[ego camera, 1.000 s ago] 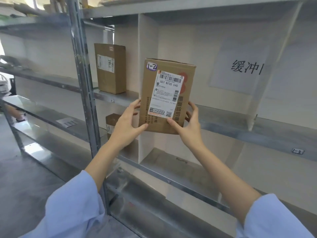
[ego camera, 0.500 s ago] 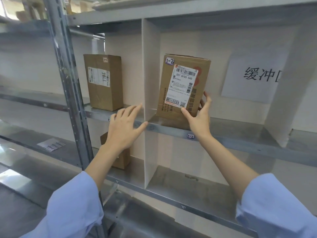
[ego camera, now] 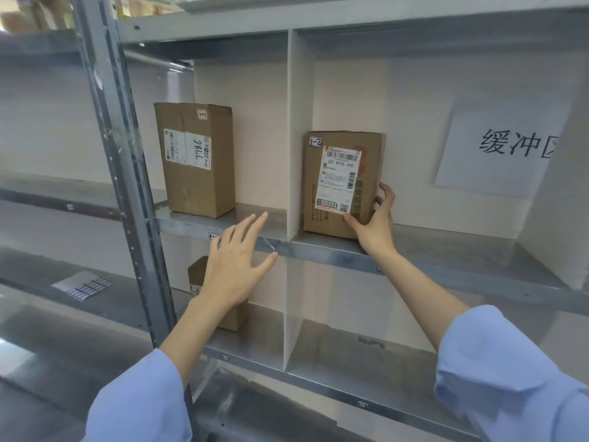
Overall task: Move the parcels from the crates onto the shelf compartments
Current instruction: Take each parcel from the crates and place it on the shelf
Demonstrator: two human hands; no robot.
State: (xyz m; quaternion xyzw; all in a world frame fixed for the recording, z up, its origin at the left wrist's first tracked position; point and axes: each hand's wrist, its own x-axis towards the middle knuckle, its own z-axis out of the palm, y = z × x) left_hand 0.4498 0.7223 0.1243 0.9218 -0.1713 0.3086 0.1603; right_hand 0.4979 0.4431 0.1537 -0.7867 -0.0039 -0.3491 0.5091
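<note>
From the head camera we see the parcel marked 1-2 (ego camera: 342,183) standing on the upper shelf (ego camera: 446,260), in the compartment right of the white divider (ego camera: 294,138). It sits at that compartment's left end, close to the shelf's front edge, and we cannot tell whether its left side touches the divider. Our right hand (ego camera: 373,224) grips its lower right corner, with the thumb pressed on the front face below the label and the fingers curled round the right side. We judge this is how we steady the box and square it up while its base bears on the metal. Our left hand (ego camera: 236,266) holds nothing. Its fingers are straight and spread, hovering before the shelf's front edge just left of the divider, and we judge it is free because one hand is enough for a box that is already set down. The parcel's long axis is vertical. Its shipping label faces out over the front edge toward us with the print upright, and the handwritten mark is at the top left corner. We judge it is turned this way so both can be read from the aisle. Left of the divider, the parcel marked 1-1 (ego camera: 197,161) also stands on end near the front edge, but its label print runs sideways. On the shelf below, a small parcel (ego camera: 196,272) is partly hidden behind our left hand. A paper sign (ego camera: 497,148) hangs on the back wall, well apart from the parcel we hold.
</note>
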